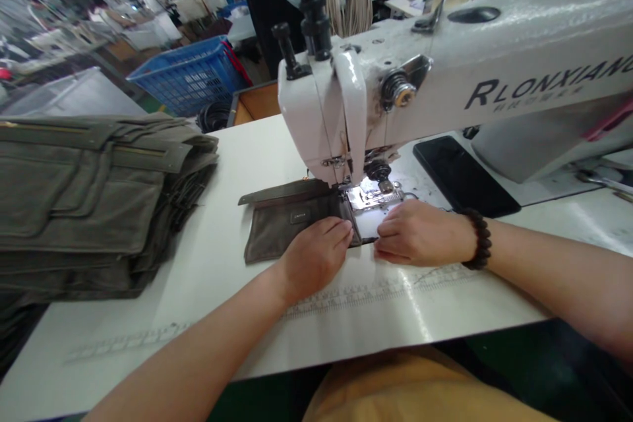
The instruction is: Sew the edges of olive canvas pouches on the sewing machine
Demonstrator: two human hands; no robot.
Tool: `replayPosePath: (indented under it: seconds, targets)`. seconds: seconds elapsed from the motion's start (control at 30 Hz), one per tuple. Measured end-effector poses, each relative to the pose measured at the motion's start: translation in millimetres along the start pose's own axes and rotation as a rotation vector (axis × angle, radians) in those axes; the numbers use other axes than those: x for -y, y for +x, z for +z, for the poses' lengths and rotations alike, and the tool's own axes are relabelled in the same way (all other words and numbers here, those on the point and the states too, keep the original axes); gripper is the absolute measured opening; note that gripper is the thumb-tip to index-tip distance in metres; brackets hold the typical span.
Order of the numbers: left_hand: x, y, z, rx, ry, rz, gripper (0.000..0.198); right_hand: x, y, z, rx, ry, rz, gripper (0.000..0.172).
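Observation:
A dark olive fabric pouch piece [271, 231] with a small label lies on the table, its right edge by the sewing machine's presser foot [346, 192]. My left hand [319, 250] lies over its lower right part, fingers together and bent onto the edge; the thumb is hidden. A narrow dark strip [368, 241] runs from the pouch's lower right corner toward my right hand [415, 234]. That hand is closed, with its fingertips pinched at the strip's end, right of the needle plate [373, 196]. A beaded bracelet is on the right wrist.
The white sewing machine [445, 66] stands over the table [237, 343], which has printed ruler markings. A tall stack of olive fabric pieces [99, 204] is at left. A black phone [465, 175] lies right of the needle. Behind are a blue basket [192, 76] and a standing person.

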State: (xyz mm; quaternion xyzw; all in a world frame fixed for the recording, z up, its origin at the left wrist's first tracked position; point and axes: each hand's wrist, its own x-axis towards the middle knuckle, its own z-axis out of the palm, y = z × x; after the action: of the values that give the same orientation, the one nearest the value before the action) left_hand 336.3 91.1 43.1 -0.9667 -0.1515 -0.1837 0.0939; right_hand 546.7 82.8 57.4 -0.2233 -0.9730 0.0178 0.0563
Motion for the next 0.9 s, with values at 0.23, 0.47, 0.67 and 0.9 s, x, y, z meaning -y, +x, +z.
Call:
replayPosePath:
  seconds: [0.23,0.47,0.67,0.9]
  targets:
    - [1.7,-1.3,2.9,-0.031,-0.061,-0.036,0.021,0.3,1.1,5.8,-0.076,-0.115,-0.006,0.024]
    - [2.7,-4.5,4.1,-0.082,-0.136,-0.074,0.021,7.8,3.0,8.3,-0.001,-0.181,-0.004,0.022]
    - [4.4,-8.8,8.9,-0.091,-0.118,-0.042,0.023,9.7,4.5,7.5,0.048,-0.173,0.013,0.021]
    - [12.5,-11.1,13.4,-0.054,-0.106,-0.012,0.027,9.1,7.9,9.3,0.058,-0.144,0.124,0.019]
